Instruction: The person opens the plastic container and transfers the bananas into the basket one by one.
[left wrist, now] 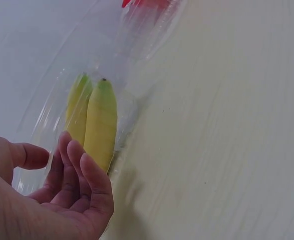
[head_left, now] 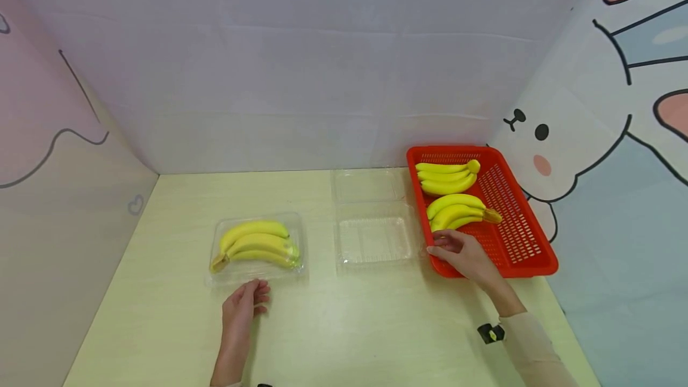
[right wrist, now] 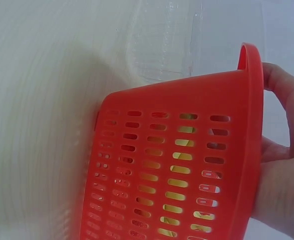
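A bunch of bananas (head_left: 258, 246) lies in a clear plastic box (head_left: 298, 226) on the left, with clear film-like plastic over it. My left hand (head_left: 244, 303) is at this box's front edge, its fingers loosely bent and the thumb apart; whether it touches the plastic is unclear. On the right, my right hand (head_left: 467, 255) reaches over the left rim of a red basket (right wrist: 177, 90). The thumb is near the rim and the fingertips are beside the nearer banana bunch (head_left: 457, 209). Another banana bunch (head_left: 446, 177) lies farther back. The right wrist view partly hides these fingers behind the basket wall.
An open clear plastic box (head_left: 376, 240) stands mid-table, its lid (head_left: 368, 187) laid back toward the rear wall (head_left: 269, 88). The red basket is close to its right side. A printed side wall (head_left: 618, 226) borders the table (head_left: 344, 327) on the right.
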{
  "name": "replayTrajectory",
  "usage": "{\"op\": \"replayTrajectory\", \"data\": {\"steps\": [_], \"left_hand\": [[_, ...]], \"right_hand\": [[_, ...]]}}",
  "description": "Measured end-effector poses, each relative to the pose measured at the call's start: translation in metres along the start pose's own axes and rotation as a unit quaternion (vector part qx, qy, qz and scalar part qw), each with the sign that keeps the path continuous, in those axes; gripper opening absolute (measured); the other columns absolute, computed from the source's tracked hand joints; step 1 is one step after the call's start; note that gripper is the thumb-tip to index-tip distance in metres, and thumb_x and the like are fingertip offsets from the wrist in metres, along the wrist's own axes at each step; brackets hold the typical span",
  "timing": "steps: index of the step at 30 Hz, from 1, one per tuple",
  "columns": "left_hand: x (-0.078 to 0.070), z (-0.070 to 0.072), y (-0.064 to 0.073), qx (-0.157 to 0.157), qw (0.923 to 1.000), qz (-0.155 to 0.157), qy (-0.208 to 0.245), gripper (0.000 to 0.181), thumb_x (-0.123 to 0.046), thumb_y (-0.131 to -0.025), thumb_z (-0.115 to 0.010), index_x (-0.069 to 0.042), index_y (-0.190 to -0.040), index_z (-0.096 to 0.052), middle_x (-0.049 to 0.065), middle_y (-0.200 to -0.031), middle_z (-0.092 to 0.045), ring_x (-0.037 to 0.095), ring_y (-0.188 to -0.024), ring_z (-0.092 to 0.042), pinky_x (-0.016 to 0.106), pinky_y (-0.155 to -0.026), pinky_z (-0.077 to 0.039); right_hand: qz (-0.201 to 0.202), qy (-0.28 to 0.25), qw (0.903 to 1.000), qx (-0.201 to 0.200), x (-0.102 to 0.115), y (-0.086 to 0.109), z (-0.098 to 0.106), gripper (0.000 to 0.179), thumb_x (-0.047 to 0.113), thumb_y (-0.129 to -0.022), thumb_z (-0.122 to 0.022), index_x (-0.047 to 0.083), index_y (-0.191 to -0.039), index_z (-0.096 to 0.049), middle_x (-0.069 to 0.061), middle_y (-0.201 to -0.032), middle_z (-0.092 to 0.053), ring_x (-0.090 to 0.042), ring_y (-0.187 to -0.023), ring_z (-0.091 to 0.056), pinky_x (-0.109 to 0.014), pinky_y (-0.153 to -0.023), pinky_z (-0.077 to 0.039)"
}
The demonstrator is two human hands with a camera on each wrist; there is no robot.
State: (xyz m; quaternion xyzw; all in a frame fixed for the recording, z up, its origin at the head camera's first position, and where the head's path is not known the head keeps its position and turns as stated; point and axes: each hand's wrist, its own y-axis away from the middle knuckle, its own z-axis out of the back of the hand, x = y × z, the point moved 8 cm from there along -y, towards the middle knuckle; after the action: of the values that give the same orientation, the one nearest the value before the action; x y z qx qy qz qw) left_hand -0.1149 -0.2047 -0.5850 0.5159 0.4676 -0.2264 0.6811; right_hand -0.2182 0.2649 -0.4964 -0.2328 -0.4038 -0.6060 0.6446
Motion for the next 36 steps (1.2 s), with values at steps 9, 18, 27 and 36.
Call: {"op": "replayTrajectory", "data": {"steps": [9, 18, 27, 36], "left_hand": [[0.007, 0.001, 0.009, -0.010, 0.9999, 0.011, -0.005, 0.032, -0.025, -0.107, -0.052, 0.001, -0.108, -0.071, -0.005, -0.083, -0.073, 0.008, -0.074, -0.066, 0.024, -0.065, -0.055], [0.010, -0.001, 0.019, -0.012, 0.9998, 0.015, -0.002, 0.031, -0.024, -0.107, -0.053, 0.001, -0.108, -0.071, -0.004, -0.084, -0.073, 0.008, -0.074, -0.066, 0.024, -0.064, -0.055], [0.014, -0.002, 0.027, -0.015, 0.9996, 0.021, -0.007, 0.033, -0.024, -0.107, -0.051, 0.003, -0.109, -0.070, -0.004, -0.083, -0.072, 0.008, -0.074, -0.065, 0.024, -0.064, -0.055], [0.018, -0.002, 0.033, -0.010, 0.9996, 0.024, -0.004, 0.032, -0.023, -0.107, -0.052, 0.003, -0.109, -0.070, -0.003, -0.084, -0.072, 0.009, -0.075, -0.065, 0.024, -0.064, -0.055]], "right_hand": [[0.005, -0.006, 1.0000, 0.001, 0.000, 0.000, 0.000, 0.053, 0.031, -0.096, -0.075, -0.002, -0.136, -0.061, -0.017, -0.122, -0.069, -0.030, -0.107, -0.066, -0.022, -0.082, -0.055], [0.004, -0.010, 0.9999, 0.001, -0.001, 0.000, 0.000, 0.054, 0.030, -0.096, -0.075, -0.002, -0.136, -0.060, -0.018, -0.122, -0.068, -0.030, -0.107, -0.066, -0.022, -0.081, -0.055], [0.002, -0.005, 1.0000, -0.001, 0.002, 0.001, 0.000, 0.053, 0.031, -0.096, -0.075, -0.002, -0.135, -0.061, -0.018, -0.122, -0.068, -0.031, -0.107, -0.066, -0.020, -0.082, -0.055], [0.004, -0.009, 1.0000, -0.001, 0.002, 0.001, 0.000, 0.053, 0.031, -0.096, -0.075, -0.002, -0.135, -0.061, -0.019, -0.123, -0.068, -0.031, -0.108, -0.066, -0.020, -0.082, -0.055]]}}
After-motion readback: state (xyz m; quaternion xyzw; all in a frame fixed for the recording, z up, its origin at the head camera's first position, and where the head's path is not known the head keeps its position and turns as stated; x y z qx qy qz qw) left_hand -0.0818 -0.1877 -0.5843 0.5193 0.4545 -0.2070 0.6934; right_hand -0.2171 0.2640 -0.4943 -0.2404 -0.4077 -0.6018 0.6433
